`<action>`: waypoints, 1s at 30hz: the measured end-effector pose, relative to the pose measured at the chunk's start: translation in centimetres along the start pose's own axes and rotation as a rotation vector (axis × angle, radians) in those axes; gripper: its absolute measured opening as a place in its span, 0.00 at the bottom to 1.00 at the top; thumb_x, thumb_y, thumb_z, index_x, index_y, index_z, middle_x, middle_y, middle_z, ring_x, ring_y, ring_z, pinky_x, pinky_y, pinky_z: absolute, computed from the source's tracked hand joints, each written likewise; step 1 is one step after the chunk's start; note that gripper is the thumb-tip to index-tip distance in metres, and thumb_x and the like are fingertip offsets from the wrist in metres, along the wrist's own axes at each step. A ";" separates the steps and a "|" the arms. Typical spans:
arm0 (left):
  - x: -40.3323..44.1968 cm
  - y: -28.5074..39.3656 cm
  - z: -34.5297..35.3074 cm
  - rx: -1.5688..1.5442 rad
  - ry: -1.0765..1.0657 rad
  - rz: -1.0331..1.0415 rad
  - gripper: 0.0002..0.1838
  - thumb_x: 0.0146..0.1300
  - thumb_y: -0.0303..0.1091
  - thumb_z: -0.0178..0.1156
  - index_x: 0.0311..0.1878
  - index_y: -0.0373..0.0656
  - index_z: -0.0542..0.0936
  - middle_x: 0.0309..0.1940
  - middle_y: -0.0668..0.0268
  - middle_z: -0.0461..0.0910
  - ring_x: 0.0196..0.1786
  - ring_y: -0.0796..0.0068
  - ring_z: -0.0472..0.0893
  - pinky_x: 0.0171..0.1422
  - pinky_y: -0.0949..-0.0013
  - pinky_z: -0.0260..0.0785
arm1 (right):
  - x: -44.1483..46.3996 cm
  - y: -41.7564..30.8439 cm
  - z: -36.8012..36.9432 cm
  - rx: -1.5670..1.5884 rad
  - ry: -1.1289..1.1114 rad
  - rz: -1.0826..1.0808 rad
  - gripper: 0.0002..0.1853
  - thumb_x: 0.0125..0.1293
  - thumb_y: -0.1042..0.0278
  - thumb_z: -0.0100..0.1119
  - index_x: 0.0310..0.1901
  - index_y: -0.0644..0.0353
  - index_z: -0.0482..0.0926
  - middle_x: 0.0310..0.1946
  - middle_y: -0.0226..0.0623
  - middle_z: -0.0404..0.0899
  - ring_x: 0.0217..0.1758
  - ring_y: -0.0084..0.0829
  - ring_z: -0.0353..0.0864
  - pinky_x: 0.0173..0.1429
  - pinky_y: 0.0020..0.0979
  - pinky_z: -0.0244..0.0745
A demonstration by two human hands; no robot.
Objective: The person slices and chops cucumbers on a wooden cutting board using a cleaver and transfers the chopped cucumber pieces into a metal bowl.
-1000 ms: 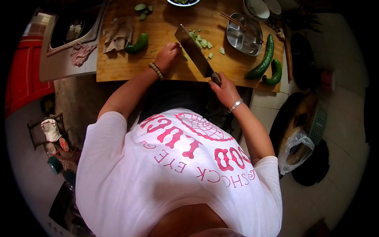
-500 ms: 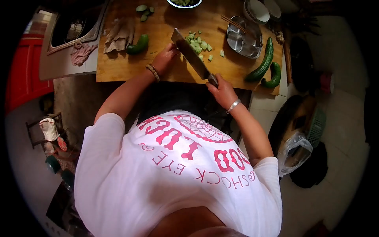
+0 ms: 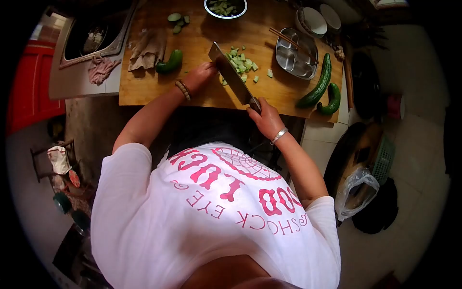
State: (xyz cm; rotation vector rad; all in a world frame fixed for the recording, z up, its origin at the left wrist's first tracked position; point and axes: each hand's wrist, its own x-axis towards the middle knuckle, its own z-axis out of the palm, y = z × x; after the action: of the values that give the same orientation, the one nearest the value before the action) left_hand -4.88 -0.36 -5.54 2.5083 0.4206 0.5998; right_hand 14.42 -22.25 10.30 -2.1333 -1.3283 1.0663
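Observation:
My right hand (image 3: 265, 119) is closed round the handle of a cleaver (image 3: 233, 74), its blade slanting up and left over the wooden board (image 3: 202, 98). Close to the blade's left side, my left hand (image 3: 201, 77) has its fingers curled together; what they hold, if anything, is hidden. Green cucumber pieces (image 3: 244, 63) lie in a loose pile right of the blade. A cut cucumber (image 3: 169, 62) rests left of my left hand. Two whole cucumbers, one long (image 3: 318, 85) and one curved (image 3: 331, 100), lie at the board's right edge.
A metal bowl (image 3: 226, 16) of green pieces stands at the back. Right of it are a divided steel tray (image 3: 294, 60) with chopsticks (image 3: 284, 36) and white bowls (image 3: 314, 21). A brown cloth (image 3: 147, 49) and cucumber pieces (image 3: 177, 29) lie left; a sink (image 3: 72, 60) is beyond.
The cleaver and my right hand have moved slightly left and nearer my body. More cut pieces show in the pile right of the blade. The whole view has shifted a little.

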 end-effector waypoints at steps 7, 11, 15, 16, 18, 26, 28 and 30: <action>0.5 0.6 -0.9 0.007 0.128 0.041 0.08 0.59 0.26 0.57 0.43 0.41 0.77 0.43 0.57 0.76 0.51 0.55 0.76 0.53 0.60 0.72 | 1.2 1.7 1.4 0.116 -0.030 0.143 0.18 0.65 0.57 0.62 0.43 0.65 0.71 0.33 0.59 0.80 0.40 0.61 0.79 0.43 0.48 0.73; 0.3 0.9 -1.0 -0.013 0.138 0.030 0.07 0.58 0.25 0.57 0.41 0.41 0.77 0.41 0.57 0.76 0.48 0.54 0.76 0.51 0.59 0.72 | -0.1 0.6 0.8 -0.004 0.003 0.015 0.19 0.65 0.57 0.62 0.47 0.65 0.72 0.34 0.59 0.80 0.41 0.60 0.80 0.43 0.47 0.74; 0.7 1.6 -2.2 0.034 0.083 0.015 0.07 0.58 0.27 0.57 0.41 0.42 0.77 0.39 0.59 0.77 0.45 0.56 0.76 0.49 0.59 0.71 | 0.6 1.1 1.3 -0.010 -0.021 0.013 0.20 0.65 0.56 0.62 0.48 0.65 0.73 0.34 0.58 0.81 0.39 0.58 0.81 0.42 0.46 0.75; 0.7 1.9 -2.5 0.049 0.081 0.012 0.07 0.59 0.27 0.58 0.40 0.42 0.77 0.39 0.60 0.77 0.44 0.56 0.76 0.48 0.59 0.71 | 1.1 1.3 1.6 -0.009 -0.026 0.011 0.20 0.65 0.56 0.62 0.48 0.65 0.73 0.34 0.58 0.81 0.39 0.58 0.81 0.42 0.46 0.75; 0.8 2.2 -2.5 0.023 0.086 0.016 0.08 0.56 0.25 0.59 0.41 0.41 0.77 0.38 0.58 0.77 0.44 0.55 0.76 0.48 0.58 0.71 | 1.7 1.8 2.0 0.208 -0.088 0.227 0.20 0.65 0.55 0.62 0.46 0.65 0.73 0.36 0.58 0.81 0.40 0.58 0.81 0.43 0.45 0.75; 1.6 2.0 -1.3 -0.029 0.131 0.025 0.06 0.59 0.27 0.60 0.41 0.42 0.78 0.38 0.59 0.78 0.42 0.57 0.78 0.46 0.59 0.72 | -1.0 0.3 -1.8 -0.113 0.173 0.014 0.20 0.64 0.54 0.63 0.48 0.62 0.75 0.37 0.53 0.82 0.41 0.53 0.82 0.42 0.44 0.76; 2.1 2.5 -0.3 -0.322 0.394 -0.406 0.08 0.63 0.28 0.60 0.44 0.41 0.78 0.39 0.58 0.77 0.42 0.61 0.79 0.45 0.61 0.72 | -1.5 0.5 -2.7 -0.250 0.278 -0.075 0.19 0.61 0.57 0.64 0.48 0.59 0.75 0.41 0.48 0.82 0.43 0.51 0.82 0.42 0.44 0.77; 3.2 3.1 -2.8 -0.277 0.513 -0.427 0.08 0.64 0.29 0.60 0.46 0.41 0.78 0.40 0.58 0.77 0.43 0.62 0.79 0.45 0.63 0.72 | -1.6 0.4 -3.4 -0.320 0.340 -0.128 0.20 0.60 0.57 0.66 0.49 0.59 0.76 0.39 0.48 0.82 0.42 0.51 0.82 0.42 0.43 0.76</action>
State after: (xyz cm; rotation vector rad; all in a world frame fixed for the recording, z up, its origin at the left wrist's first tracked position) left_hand -3.01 -0.48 -0.62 1.9003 0.9568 1.0395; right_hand 16.88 -23.64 12.81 -2.2848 -1.5161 0.4354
